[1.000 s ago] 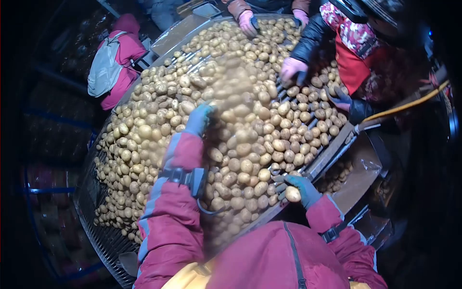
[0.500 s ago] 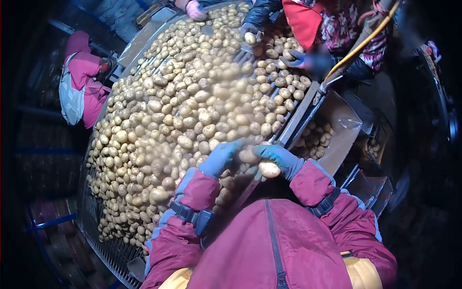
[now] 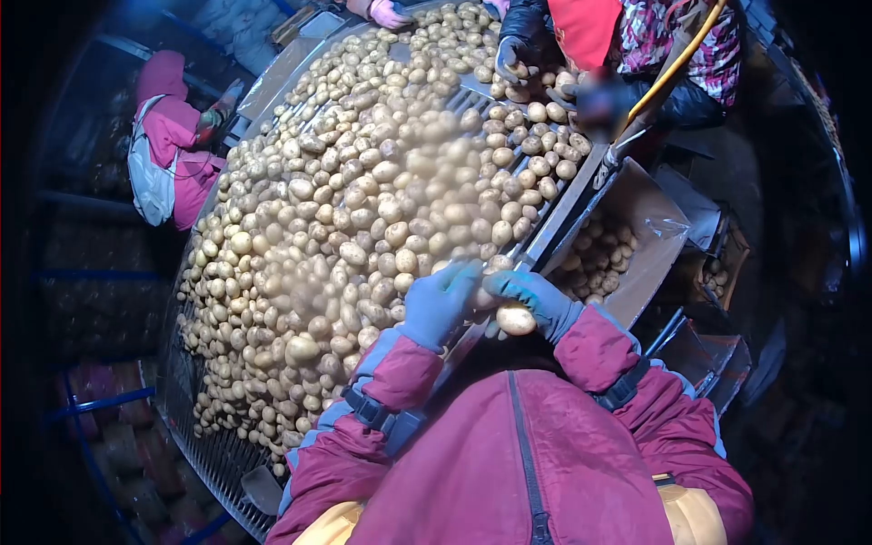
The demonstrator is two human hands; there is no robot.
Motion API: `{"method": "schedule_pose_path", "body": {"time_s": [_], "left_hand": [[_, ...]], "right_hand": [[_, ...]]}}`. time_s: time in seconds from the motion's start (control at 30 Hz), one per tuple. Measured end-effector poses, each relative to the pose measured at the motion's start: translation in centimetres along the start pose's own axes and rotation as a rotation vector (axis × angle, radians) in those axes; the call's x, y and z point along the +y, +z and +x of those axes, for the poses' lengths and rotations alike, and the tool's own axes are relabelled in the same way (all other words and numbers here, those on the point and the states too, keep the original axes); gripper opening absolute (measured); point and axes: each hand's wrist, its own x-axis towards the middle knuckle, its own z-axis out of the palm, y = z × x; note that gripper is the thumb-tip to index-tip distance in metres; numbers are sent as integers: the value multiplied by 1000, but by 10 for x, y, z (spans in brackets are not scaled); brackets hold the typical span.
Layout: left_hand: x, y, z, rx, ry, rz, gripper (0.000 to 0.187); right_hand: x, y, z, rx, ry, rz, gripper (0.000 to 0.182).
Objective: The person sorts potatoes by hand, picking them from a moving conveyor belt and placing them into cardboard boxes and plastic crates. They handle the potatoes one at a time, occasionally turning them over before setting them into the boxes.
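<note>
My gloved left hand (image 3: 438, 302) is closed at the near edge of the slatted table (image 3: 218, 468), with its fingertips against a brownish potato (image 3: 483, 296) between my two hands. My gloved right hand (image 3: 538, 302) curls over a pale potato (image 3: 516, 319) in its palm, and its fingertips reach toward the brownish one. Whether the left fingers grip that potato or only touch it is hard to tell. A wide heap of potatoes (image 3: 354, 195) spreads over the table beyond my hands.
A metal rail (image 3: 568, 211) edges the table at right, beside a box (image 3: 649, 227) holding potatoes. A co-worker in a red apron (image 3: 584, 32) works at top right. Another person in pink (image 3: 168, 136) stands at left; further gloved hands (image 3: 389, 14) are at the top.
My left hand has moved slightly right, closer to my right hand. The co-worker's hands at top right have shifted, and the pink-gloved hand at the top has moved right.
</note>
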Motion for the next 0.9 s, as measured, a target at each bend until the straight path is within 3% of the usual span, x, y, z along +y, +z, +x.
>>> {"method": "schedule_pose_path", "body": {"time_s": [0.07, 0.13, 0.2, 0.27, 0.33, 0.43, 0.53, 0.57, 0.67, 0.7, 0.87, 0.9], "left_hand": [[-5, 1, 0, -3, -31, -79, 32], [24, -7, 1, -63, -375, -334, 32], [11, -5, 0, -13, -20, -30, 34], [2, -6, -1, 14, 122, 105, 34], [7, -8, -3, 23, 56, 63, 32], [8, -22, 1, 2, -341, -533, 34], [16, -21, 3, 149, -107, -683, 34], [11, -22, 6, 54, -70, -655, 36], [20, 1, 3, -104, -116, -534, 35], [33, 6, 0, -133, -229, -574, 34], [16, 26, 6, -73, -93, -402, 27], [3, 29, 5, -61, -98, -395, 26]], "right_hand": [[-2, 3, -5, 5, -7, -97, 38], [-5, 7, -8, 8, -8, -137, 41], [-8, 11, -8, 4, -3, -118, 42], [-9, 13, -8, -15, -32, -157, 43], [-15, 19, -11, -15, -44, -149, 42], [-21, 25, -12, -4, -27, -85, 44], [-3, 4, -1, 8, -14, -68, 53], [4, -2, 4, 21, -7, -88, 55], [18, -14, 6, -27, 54, -39, 57], [20, -16, 5, -58, 72, 7, 53], [27, -28, -12, 9, 34, -93, 60], [14, -17, -26, 89, 29, -106, 54]]}}
